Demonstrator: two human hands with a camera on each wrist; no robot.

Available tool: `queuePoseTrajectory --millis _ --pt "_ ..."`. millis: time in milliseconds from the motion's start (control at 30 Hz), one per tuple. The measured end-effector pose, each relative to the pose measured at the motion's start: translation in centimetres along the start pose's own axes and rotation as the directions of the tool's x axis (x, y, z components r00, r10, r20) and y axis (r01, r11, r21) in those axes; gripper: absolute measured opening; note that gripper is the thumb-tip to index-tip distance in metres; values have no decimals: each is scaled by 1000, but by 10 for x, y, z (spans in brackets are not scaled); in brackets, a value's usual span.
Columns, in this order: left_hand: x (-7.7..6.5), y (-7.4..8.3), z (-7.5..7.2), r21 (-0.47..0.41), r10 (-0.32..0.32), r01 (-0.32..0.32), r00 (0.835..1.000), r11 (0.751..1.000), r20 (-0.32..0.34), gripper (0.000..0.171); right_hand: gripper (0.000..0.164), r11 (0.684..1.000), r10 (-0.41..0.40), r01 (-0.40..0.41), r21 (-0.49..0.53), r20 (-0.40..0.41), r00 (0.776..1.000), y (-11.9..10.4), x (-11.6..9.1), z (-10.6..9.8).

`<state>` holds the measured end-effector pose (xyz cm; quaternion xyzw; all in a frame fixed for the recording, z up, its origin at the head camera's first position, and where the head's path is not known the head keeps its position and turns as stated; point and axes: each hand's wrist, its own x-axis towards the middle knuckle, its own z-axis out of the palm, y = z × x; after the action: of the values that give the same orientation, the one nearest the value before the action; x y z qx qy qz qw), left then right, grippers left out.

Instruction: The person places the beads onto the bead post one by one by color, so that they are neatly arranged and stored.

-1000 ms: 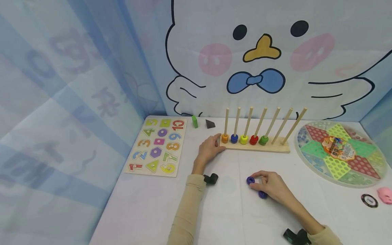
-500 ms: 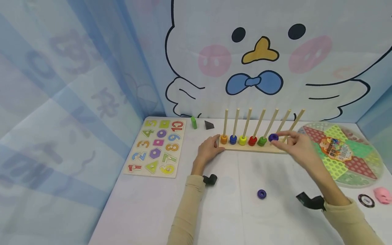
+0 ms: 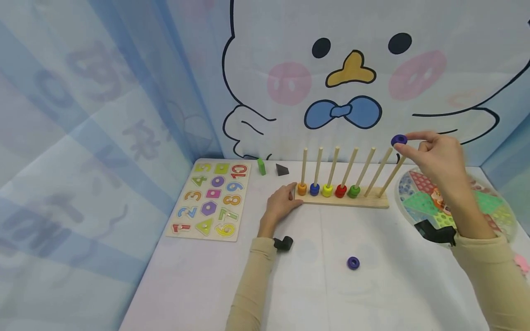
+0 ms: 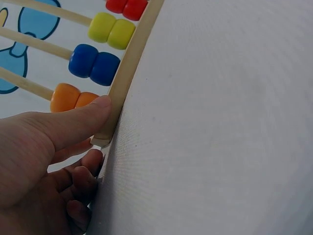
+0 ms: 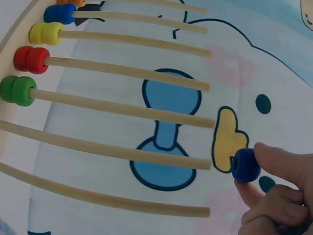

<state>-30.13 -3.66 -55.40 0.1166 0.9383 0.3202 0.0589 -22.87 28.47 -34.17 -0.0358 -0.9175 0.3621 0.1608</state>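
A wooden peg board with a row of upright pegs stands at the back of the table. Orange, blue, yellow, red and green beads sit low on its pegs from the left; the two rightmost pegs are bare. My left hand grips the board's left end, thumb at the front edge, as the left wrist view also shows. My right hand pinches a purple bead between thumb and forefinger, just above the second peg from the right and apart from its tip. Another purple bead lies on the table.
On the left lies a number puzzle board. A green block and a dark block are behind it. To the right is a round Chinese checkers board, partly covered by my right arm, with a pink object nearer.
My right hand has lifted the purple bead from the front of the table, carried it back and right, then up above the pegs. My left hand stays on the board's end.
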Motion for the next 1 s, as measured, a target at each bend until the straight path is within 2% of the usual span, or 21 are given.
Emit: queuePoseTrajectory --millis 133,300,400,533,700,767,900,1000 --pt "-1 1 -1 -14 5 -5 1000 1000 3 67 58 1000 -8 8 -1 32 999 8 2 11" --pt "-1 2 -2 -16 -3 3 1000 1000 4 67 59 997 -13 16 -72 36 999 13 5 20" --pt "-1 2 -2 -12 -8 8 1000 1000 3 67 59 997 -16 19 -80 32 999 15 5 23" --pt "-2 1 -2 -13 -12 12 1000 1000 0 67 54 1000 -29 29 -12 -24 999 17 -4 27" --pt "-3 2 -3 -22 -13 13 1000 1000 4 67 46 994 -29 36 101 -76 997 21 -31 36" --pt "-3 2 -3 -21 -13 13 1000 1000 5 67 43 992 -24 29 120 -46 999 24 -45 43" --pt "-4 3 -3 -6 -12 12 1000 1000 -1 67 44 987 10 -23 162 84 996 35 -76 65" --pt "-4 4 -4 4 -6 6 1000 1000 -8 66 49 976 64 -108 191 224 973 46 -99 82"
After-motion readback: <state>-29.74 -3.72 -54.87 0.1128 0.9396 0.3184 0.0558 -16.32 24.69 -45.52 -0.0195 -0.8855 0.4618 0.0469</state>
